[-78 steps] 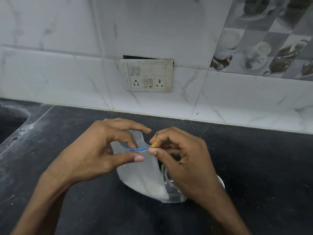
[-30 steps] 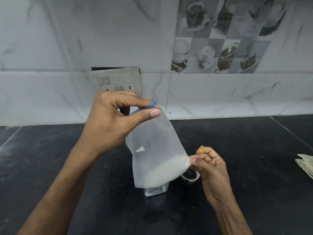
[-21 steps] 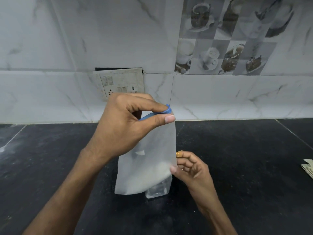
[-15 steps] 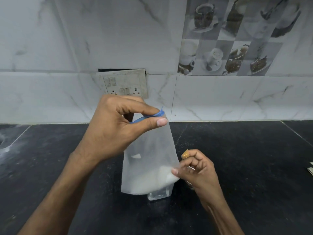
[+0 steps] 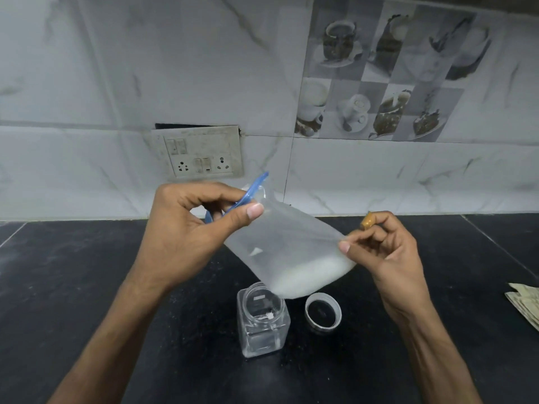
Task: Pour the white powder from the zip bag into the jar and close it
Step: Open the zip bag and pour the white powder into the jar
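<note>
A black stone counter point(image 5: 87, 287) runs back to a white tiled wall point(image 5: 175, 68) with a switch plate point(image 5: 201, 154). The open jar point(image 5: 262, 325) stands mid-counter with its lid point(image 5: 323, 313) just beside it on the right. Folded paper point(image 5: 525, 301) lies at the right edge. The left hand point(image 5: 186, 237) pinches the blue top of the zip bag point(image 5: 280, 246). The right hand point(image 5: 385, 252) pinches a lower corner, holding the bag tilted above the jar, white powder point(image 5: 309, 278) pooled low.
</note>
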A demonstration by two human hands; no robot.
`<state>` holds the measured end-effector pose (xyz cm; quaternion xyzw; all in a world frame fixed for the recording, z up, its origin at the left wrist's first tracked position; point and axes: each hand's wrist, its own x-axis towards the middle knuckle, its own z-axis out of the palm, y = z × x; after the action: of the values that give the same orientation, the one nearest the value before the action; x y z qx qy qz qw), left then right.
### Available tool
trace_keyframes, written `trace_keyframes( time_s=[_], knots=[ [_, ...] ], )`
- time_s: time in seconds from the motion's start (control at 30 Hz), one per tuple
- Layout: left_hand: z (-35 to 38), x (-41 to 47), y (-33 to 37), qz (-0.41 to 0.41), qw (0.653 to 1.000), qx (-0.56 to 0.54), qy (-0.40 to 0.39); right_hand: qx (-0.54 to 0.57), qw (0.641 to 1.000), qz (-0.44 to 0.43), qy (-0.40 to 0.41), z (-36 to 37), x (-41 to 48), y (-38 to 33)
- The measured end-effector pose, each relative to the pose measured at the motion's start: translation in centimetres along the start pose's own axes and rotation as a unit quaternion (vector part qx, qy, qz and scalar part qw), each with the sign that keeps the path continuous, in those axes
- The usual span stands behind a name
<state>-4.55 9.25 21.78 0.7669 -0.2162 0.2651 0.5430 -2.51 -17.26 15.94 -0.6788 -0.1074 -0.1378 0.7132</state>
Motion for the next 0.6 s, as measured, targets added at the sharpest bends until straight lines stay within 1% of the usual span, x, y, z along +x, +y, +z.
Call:
trace_keyframes(
  time_s=[0.1,0.27,0.33,0.4,0.6],
  knots=[
    [0.8,0.2,-0.1,-0.009,1.000,-0.012,0.018,-0.023,1.000,-0.016,0.001,-0.4,0.5,-0.6],
    [1.6,0.8,-0.2,-0.009,0.999,-0.021,0.039,-0.027,0.999,-0.014,0.013,-0.6,0.8,-0.6],
    [1.7,1.0,-0.3,-0.005,0.999,-0.022,0.048,-0.016,0.999,-0.017,0.035,-0.7,1.0,-1.0],
    [1.7,1.1,-0.5,-0.003,0.998,-0.019,0.058,-0.018,0.999,-0.026,0.031,-0.7,1.1,-1.3],
    [2.0,1.1,-0.7,-0.013,0.998,-0.022,0.059,-0.027,0.997,-0.044,0.058,-1.0,1.3,-1.6]
  ],
)
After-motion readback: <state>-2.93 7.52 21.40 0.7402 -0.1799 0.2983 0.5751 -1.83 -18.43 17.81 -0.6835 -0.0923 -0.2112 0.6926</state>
